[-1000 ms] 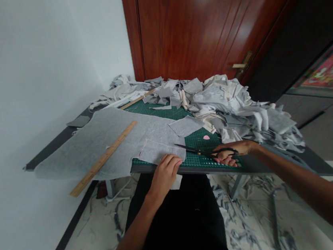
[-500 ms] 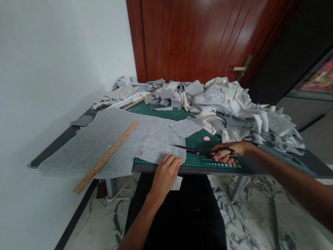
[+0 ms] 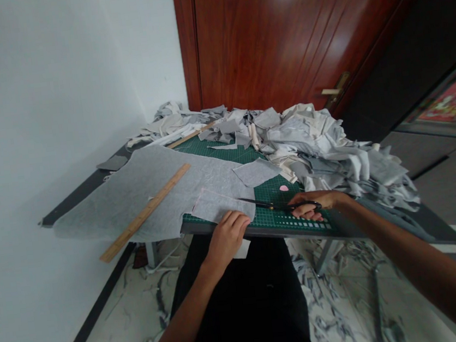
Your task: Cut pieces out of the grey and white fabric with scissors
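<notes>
My right hand (image 3: 308,207) is wrapped round the handles of black scissors (image 3: 258,203). Their blades reach left into a large light grey fabric sheet (image 3: 163,178), along its right-hand portion. Near the front edge of the table, my left hand (image 3: 230,235) has its fingers together on the fabric's edge, with the thumb hidden. Below that hand hangs a small whitish piece (image 3: 242,249); what it is attached to cannot be seen. A faint reddish line (image 3: 196,199) marks the sheet just left of the scissors.
A wooden ruler (image 3: 146,212) lies across the sheet. Under it is a green cutting mat (image 3: 269,192) with a pink chalk-like piece (image 3: 283,188). A loose grey cut piece (image 3: 257,172) lies behind the blades. Heaped fabric scraps (image 3: 310,134) cover the table's back and right.
The scissor handles have come closer together in my right hand. My left hand stays in place on the fabric. The view has shifted very slightly.
</notes>
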`<state>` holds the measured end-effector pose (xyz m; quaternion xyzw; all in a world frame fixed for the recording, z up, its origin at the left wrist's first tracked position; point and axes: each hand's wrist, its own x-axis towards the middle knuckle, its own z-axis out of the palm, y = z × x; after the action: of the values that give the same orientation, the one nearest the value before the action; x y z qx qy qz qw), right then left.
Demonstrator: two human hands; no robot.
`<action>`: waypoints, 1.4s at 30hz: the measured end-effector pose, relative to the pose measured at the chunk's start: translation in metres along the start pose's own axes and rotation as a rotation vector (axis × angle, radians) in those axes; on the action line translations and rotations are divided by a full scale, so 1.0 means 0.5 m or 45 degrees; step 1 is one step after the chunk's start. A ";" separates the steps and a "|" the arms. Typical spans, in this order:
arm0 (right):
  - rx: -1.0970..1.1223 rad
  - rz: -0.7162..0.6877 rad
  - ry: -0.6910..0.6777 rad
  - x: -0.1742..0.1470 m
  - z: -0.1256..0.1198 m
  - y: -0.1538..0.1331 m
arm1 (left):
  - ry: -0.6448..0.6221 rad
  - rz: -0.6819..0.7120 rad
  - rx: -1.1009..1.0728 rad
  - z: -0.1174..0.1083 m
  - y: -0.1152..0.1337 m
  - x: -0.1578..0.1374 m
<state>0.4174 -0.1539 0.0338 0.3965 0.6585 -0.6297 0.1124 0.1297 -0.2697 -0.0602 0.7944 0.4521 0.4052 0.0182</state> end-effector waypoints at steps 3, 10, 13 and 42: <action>0.006 0.034 0.022 0.001 -0.003 0.000 | 0.010 0.008 0.011 0.000 0.000 0.000; -0.038 -0.013 -0.040 0.013 -0.019 0.020 | 0.041 0.035 0.024 0.005 -0.004 -0.002; -0.036 -0.011 -0.052 0.015 -0.023 0.022 | 0.036 0.031 0.014 0.005 -0.004 -0.003; 0.056 -0.056 -0.127 0.026 -0.024 0.026 | 0.099 -0.002 -0.093 0.006 -0.006 -0.001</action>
<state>0.4218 -0.1394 0.0179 0.3526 0.6465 -0.6654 0.1225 0.1294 -0.2672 -0.0636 0.7764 0.4381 0.4520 0.0299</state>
